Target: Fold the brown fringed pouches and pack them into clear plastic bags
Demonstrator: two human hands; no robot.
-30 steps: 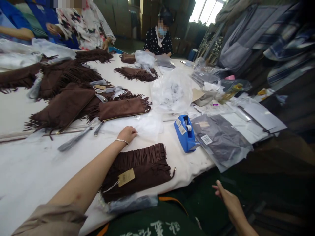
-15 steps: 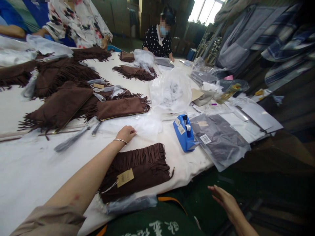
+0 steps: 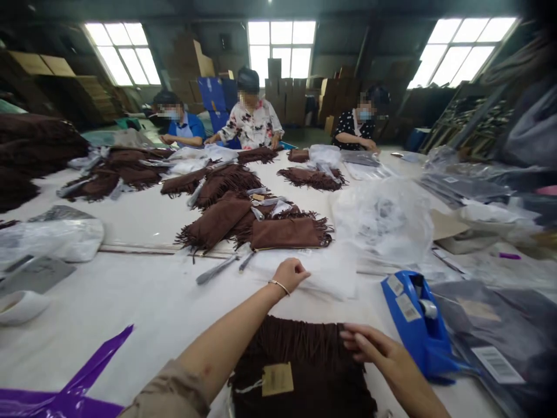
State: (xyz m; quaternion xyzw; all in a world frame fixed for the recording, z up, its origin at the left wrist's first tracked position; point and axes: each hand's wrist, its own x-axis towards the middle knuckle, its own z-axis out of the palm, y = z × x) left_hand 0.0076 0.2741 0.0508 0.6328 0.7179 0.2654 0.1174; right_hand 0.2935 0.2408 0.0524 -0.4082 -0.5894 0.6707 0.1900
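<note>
A dark brown fringed bag (image 3: 304, 371) with a tan hang tag (image 3: 277, 379) lies flat at the table's near edge. Over its far side reaches my left hand (image 3: 290, 276), fingers pinched at the edge of the translucent plastic bags (image 3: 335, 270). My right hand (image 3: 378, 351) rests its outstretched fingertips on the right end of the fringe, gripping nothing. Just beyond the plastic bags sits a brown fringed pouch (image 3: 285, 233) with a zip. To the right of my right hand stands a blue tape dispenser (image 3: 418, 325).
More brown fringed bags (image 3: 221, 215) are heaped farther back. A crumpled clear plastic bag (image 3: 383, 217) and a packed grey item (image 3: 483, 325) lie to the right. Purple tape (image 3: 93, 368) and a white tape roll (image 3: 21, 306) are at left. Several people work across the table.
The view has swung left and up. My right hand has come from beyond the table edge onto the fringed bag. The left hand stays at the plastic bags, its fingers more tightly pinched.
</note>
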